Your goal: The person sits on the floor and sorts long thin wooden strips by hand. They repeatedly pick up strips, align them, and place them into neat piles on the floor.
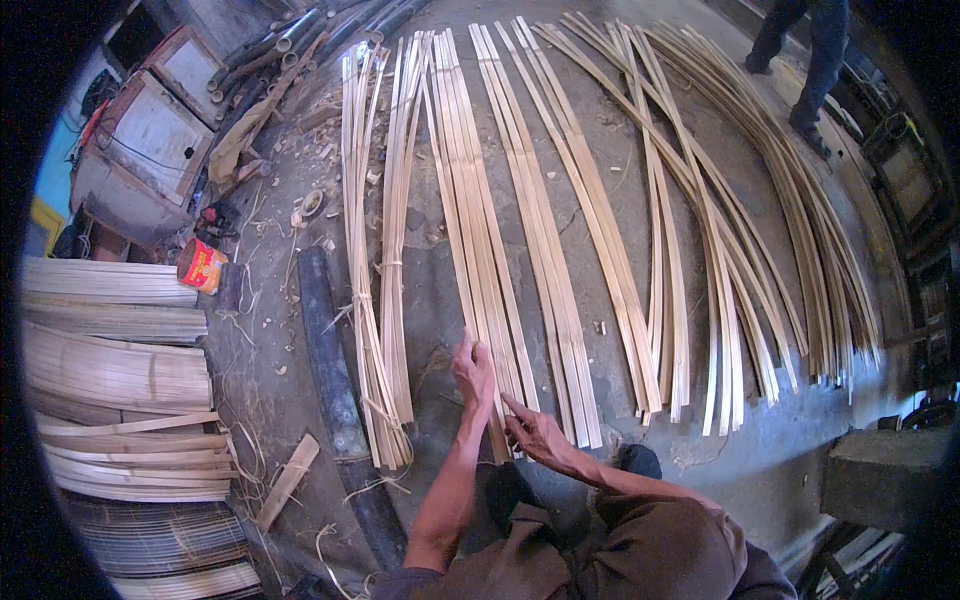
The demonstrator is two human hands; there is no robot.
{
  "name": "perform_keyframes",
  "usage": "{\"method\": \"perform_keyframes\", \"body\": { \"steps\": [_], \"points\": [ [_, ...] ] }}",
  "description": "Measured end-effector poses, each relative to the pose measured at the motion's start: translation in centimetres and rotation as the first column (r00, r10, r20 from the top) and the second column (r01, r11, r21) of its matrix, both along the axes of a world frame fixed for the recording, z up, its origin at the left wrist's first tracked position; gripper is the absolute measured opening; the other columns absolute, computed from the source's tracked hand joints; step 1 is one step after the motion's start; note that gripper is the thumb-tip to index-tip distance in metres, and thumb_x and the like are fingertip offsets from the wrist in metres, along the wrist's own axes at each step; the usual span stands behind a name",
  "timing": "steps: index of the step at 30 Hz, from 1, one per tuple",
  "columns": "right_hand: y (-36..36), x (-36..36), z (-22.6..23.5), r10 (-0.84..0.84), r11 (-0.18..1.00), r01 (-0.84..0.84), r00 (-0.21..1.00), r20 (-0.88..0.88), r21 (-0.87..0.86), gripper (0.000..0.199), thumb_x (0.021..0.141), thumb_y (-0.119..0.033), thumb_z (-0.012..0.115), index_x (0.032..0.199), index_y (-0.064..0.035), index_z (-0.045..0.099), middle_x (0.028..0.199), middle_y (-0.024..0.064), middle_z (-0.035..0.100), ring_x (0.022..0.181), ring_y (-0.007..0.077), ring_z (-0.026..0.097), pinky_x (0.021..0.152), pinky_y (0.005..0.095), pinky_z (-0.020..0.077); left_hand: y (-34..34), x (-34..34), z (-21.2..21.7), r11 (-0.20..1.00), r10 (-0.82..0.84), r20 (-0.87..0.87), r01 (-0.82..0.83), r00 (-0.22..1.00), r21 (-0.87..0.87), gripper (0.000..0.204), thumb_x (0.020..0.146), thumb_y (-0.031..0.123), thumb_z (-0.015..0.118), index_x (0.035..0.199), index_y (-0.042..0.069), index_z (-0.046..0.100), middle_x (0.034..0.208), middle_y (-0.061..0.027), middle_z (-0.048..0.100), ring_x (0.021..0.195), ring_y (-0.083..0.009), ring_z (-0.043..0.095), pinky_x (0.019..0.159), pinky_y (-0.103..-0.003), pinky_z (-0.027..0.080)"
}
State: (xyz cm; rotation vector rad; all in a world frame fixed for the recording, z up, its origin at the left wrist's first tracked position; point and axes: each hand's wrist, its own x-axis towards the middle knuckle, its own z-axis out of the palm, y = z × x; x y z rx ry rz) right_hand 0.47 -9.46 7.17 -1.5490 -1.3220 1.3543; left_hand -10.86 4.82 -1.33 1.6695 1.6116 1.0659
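A bundle of long, pale split-bamboo strips [465, 180] lies lengthwise on the floor before me, its near end close to my feet. My left hand [474, 375] is at the left side of this bundle, fingers bent against the strips' edges. Just below and to the right, my right hand [538, 438] holds the bundle's near part, index finger stretched along the strips and the other fingers curled. Both hands partly hide the strips they grip. Right beside lies another flat group of strips [545, 240], apart from my hands.
Two tied strip bundles [375, 330] and a dark pole [325, 350] lie to the left. Stacked bamboo slats [120, 370] and a red tin [202, 266] stand farther left. More strips [690, 190] fan out rightward. A person's legs [815, 60] show at far right.
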Motion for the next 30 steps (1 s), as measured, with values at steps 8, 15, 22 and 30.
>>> {"method": "perform_keyframes", "body": {
  "steps": [8, 15, 22, 30],
  "points": [
    [-1.5, 0.2, -2.4, -0.037, 0.999, 0.035, 0.998, -0.057, -0.039, 0.044, 0.101, -0.018, 0.049, 0.143, -0.0066, 0.045, 0.077, 0.009, 0.065, 0.066, 0.014, 0.061, 0.063, 0.0309, 0.0513, -1.4, -2.3, 0.1, 0.995, -0.086, -0.235, 0.071, 0.968, -0.07, 0.047, 0.092, 0.015, 0.05, 0.135, -0.005, 0.05, 0.09, -0.0252, 0.056, 0.085, -0.0395, 0.058, 0.078, -0.046, 0.046],
    [-0.9, 1.3, 0.3, -0.097, 0.987, 0.079, 0.987, -0.125, -0.142, 0.04, 0.101, -0.016, 0.05, 0.138, -0.0034, 0.051, 0.08, 0.0077, 0.065, 0.067, 0.0125, 0.061, 0.064, 0.029, 0.0515, -1.0, -3.1, 0.7, 0.995, -0.097, -0.364, 0.088, 0.926, -0.042, 0.047, 0.093, 0.014, 0.049, 0.137, -0.004, 0.047, 0.099, -0.0247, 0.054, 0.091, -0.0394, 0.057, 0.081, -0.047, 0.047],
    [-0.7, 4.9, -1.0, -0.241, 0.97, 0.24, 0.971, -0.011, -0.031, 0.036, 0.1, -0.015, 0.052, 0.135, -0.0038, 0.055, 0.081, 0.0069, 0.065, 0.071, 0.011, 0.059, 0.063, 0.0293, 0.0504, -1.3, -2.6, 2.6, 0.989, -0.117, -0.529, 0.049, 0.841, -0.142, 0.046, 0.096, 0.02, 0.05, 0.138, 0.002, 0.047, 0.106, -0.0189, 0.053, 0.099, -0.0359, 0.057, 0.085, -0.045, 0.047],
    [-2.0, 14.2, -2.6, -0.498, 0.864, 0.336, 0.673, 0.546, 0.374, 0.03, 0.096, -0.018, 0.055, 0.123, -0.0079, 0.062, 0.091, 0.0168, 0.064, 0.08, 0.0299, 0.065, 0.069, 0.0406, 0.0523, -1.1, -2.8, 0.3, 0.995, -0.052, -0.477, 0.003, 0.877, -0.103, 0.049, 0.094, 0.021, 0.052, 0.137, -0.001, 0.047, 0.11, -0.0198, 0.051, 0.106, -0.0369, 0.053, 0.091, -0.045, 0.044]
  ]
}}
